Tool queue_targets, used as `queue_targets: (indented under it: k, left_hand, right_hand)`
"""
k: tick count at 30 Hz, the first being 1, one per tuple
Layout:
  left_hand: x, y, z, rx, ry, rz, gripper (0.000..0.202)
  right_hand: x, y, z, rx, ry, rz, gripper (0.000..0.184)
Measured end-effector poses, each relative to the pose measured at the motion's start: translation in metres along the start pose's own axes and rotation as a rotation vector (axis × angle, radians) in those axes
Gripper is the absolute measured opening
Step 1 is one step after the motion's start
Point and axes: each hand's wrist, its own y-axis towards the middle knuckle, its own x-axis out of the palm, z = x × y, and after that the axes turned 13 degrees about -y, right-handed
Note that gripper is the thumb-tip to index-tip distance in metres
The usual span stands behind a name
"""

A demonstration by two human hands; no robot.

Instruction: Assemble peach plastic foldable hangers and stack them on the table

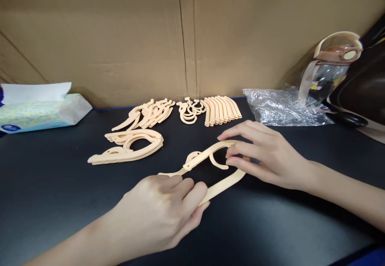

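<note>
A cream plastic folding hanger (224,185) is folded into a narrow loop just above the black table, its curved hook lying inside the loop. My left hand (168,212) is closed around the near-left ends of its arms, thumb underneath. At the bent right end, my right hand (261,153) has its fingers curled over the hanger, with thumb and middle finger near the hook tip. The palm side of my left hand is hidden. Behind my left hand lies a stack of folded hangers (144,151).
Along the back lie a pile of hanger arms (150,115), loose hooks (189,111) and a row of straighter arms (222,111). A crumpled clear plastic bag (282,107) and a drink bottle (329,75) stand at right, a tissue pack (45,109) at left. A cardboard wall (135,37) rises behind.
</note>
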Motion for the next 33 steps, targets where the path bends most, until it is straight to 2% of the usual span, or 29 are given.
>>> queue_targets:
  k: [5,9,12,16,20,26,29,33]
  left_hand:
    - [-0.0011,0.0024,-0.0007,0.031,-0.006,-0.020,0.032]
    - [-0.0005,0.0024,-0.0012,0.061,0.034,-0.009,0.029]
    - [0.0007,0.0008,-0.0017,0.051,0.049,0.016,0.023]
    - [-0.0007,0.0010,-0.0012,0.037,-0.038,0.035,0.020]
    - [-0.0049,0.0037,0.0001,0.077,-0.142,0.005,0.029]
    - [-0.0070,0.0038,-0.0022,0.066,-0.156,-0.042,0.025]
    - [-0.0050,0.0032,-0.0040,0.101,-0.103,-0.003,0.031]
    - [0.0002,0.0016,-0.0052,0.044,-0.073,0.077,0.035]
  right_hand:
    - [0.0044,0.0020,0.0004,0.028,0.066,-0.138,0.024]
    - [0.0056,0.0025,0.0005,0.048,0.100,-0.200,0.027]
    - [0.0061,0.0022,0.0017,0.083,0.101,-0.207,0.026]
    - [0.0073,0.0018,0.0033,0.101,0.085,-0.207,0.025]
    - [0.0088,0.0014,0.0042,0.111,0.071,-0.200,0.025]
    - [0.0103,0.0010,0.0046,0.112,0.037,-0.180,0.025]
    - [0.0103,0.0011,0.0047,0.114,0.033,-0.180,0.025]
    - [0.0100,0.0012,0.0048,0.122,0.027,-0.187,0.025]
